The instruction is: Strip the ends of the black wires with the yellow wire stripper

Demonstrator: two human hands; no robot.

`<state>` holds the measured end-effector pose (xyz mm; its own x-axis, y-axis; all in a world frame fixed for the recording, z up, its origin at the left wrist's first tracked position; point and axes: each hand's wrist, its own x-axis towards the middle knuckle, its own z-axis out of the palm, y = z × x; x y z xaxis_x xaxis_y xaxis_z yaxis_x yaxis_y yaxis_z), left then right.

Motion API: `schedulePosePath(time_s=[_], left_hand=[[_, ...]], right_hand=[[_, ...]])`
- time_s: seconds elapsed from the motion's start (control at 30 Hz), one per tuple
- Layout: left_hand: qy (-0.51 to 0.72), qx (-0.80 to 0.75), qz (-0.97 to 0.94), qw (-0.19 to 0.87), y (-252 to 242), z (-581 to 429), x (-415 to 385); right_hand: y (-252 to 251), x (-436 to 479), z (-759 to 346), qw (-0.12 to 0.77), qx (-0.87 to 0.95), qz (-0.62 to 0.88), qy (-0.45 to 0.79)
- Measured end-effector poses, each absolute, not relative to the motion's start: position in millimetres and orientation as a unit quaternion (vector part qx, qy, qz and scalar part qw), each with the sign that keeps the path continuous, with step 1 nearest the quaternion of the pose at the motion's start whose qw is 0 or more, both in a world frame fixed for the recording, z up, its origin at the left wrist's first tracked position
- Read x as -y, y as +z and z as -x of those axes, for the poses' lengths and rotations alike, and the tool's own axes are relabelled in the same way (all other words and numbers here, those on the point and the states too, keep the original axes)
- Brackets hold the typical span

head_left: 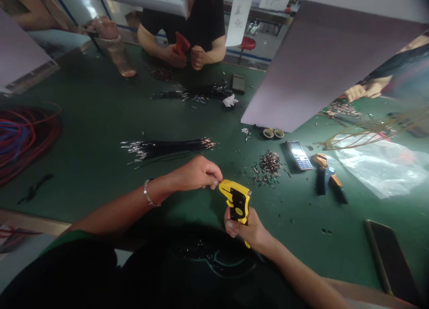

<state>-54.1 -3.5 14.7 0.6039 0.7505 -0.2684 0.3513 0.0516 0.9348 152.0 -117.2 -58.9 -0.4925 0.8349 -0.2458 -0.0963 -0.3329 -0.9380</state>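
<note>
My right hand (pixel 252 232) is wrapped round the grip of a yellow and black wire stripper (pixel 237 199), whose head points up and left. At its jaws, my left hand (pixel 197 173) is closed in a pinch; what lies between the fingertips is too small to make out. Just beyond that hand, a bundle of black wires (pixel 164 148) lies on the green table, with pale tips at the left end and coppery tips at the right. To the right of the stripper is a pile of small dark cut pieces (pixel 268 166).
A keypad phone (pixel 299 155), an orange and dark hand tool (pixel 328 177), a clear plastic bag (pixel 382 161) and a smartphone (pixel 393 260) lie rightward. Coiled red and blue wires (pixel 23 137) sit left. A white panel (pixel 311 59) stands ahead. Co-workers sit across, one holding a red tool (pixel 182 44).
</note>
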Motion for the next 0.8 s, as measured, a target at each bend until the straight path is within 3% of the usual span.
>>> schedulePosePath(time_s=[0.33,0.8], left_hand=[[0.161,-0.406,-0.688,0.579,14,56,2],[0.172,-0.436,-0.654,0.593,13,52,0]], right_hand=[[-60,116,-152,0.314,0.494,0.395,0.708],[-68,109,-149,0.37,0.342,0.359,0.786]])
